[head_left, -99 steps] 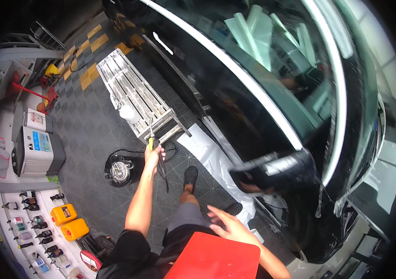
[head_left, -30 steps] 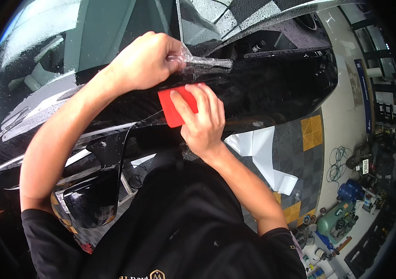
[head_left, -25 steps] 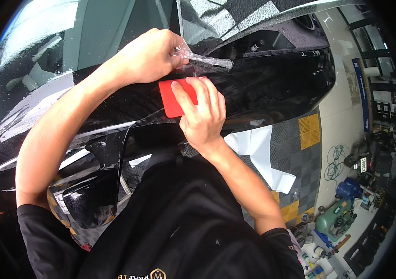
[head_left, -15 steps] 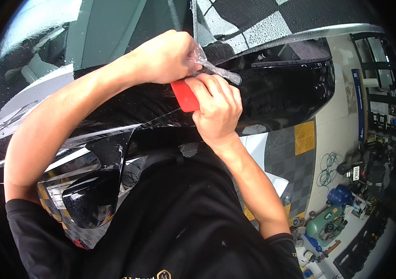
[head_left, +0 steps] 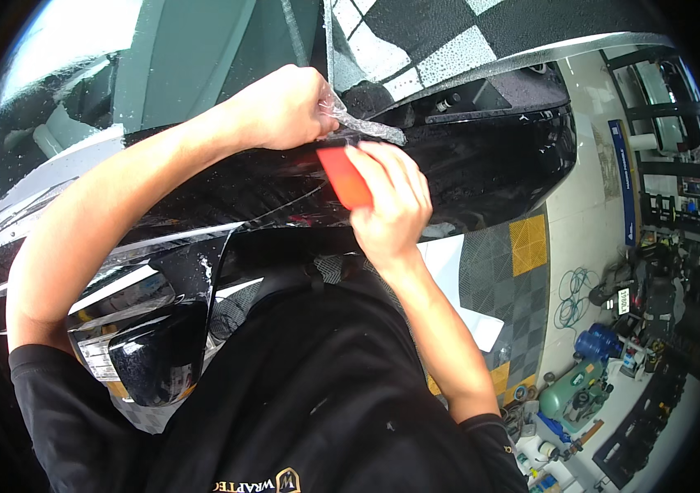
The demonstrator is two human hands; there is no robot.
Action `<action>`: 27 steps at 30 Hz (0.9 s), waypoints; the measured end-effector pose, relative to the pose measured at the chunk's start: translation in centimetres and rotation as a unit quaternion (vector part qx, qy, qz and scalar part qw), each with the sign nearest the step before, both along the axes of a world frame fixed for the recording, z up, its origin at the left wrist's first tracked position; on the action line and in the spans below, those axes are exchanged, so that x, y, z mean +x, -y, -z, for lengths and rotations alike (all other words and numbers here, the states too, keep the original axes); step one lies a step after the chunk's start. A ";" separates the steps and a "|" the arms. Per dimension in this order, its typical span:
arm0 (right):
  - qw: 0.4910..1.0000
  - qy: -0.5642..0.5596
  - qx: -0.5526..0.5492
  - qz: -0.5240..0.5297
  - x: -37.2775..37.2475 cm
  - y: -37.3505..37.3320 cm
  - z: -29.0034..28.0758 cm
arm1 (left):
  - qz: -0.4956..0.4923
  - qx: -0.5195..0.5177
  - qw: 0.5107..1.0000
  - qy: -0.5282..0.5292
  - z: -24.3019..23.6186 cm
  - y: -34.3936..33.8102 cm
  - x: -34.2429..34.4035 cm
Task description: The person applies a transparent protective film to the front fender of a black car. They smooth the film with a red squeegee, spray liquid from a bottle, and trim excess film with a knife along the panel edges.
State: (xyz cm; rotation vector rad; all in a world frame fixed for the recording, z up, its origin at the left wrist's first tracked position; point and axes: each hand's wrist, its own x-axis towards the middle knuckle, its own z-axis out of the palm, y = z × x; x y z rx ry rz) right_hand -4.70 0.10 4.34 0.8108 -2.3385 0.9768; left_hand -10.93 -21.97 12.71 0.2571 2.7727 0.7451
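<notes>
Left hand still pinching film, right hand fingers gripping red squeegee, now slid closer under film on black door

You are in a car workshop, the kind set up for wrapping and detailing. A glossy black car body fills most of your view, with its black side mirror low on your left. Under it lies a floor of interlocking grey and yellow plastic tiles. Along the right wall sit a green tank air compressor, a coiled green hose and dark racks of tools.
</notes>
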 end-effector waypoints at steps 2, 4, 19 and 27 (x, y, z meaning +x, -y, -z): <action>0.999 0.029 0.023 0.017 1.3 -1.1 -0.2 | -0.006 0.000 1.000 0.020 0.0 0.0 0.2; 0.989 0.090 0.113 0.025 2.3 -1.2 -0.2 | -0.007 0.009 1.000 0.017 0.1 0.0 0.3; 0.966 0.023 0.259 -0.001 -2.9 0.2 -2.8 | 0.000 0.030 0.999 0.036 0.1 0.0 -0.1; 0.961 0.045 0.272 0.021 -3.0 0.0 -1.9 | -0.009 0.033 0.999 -0.012 -0.1 -0.3 0.5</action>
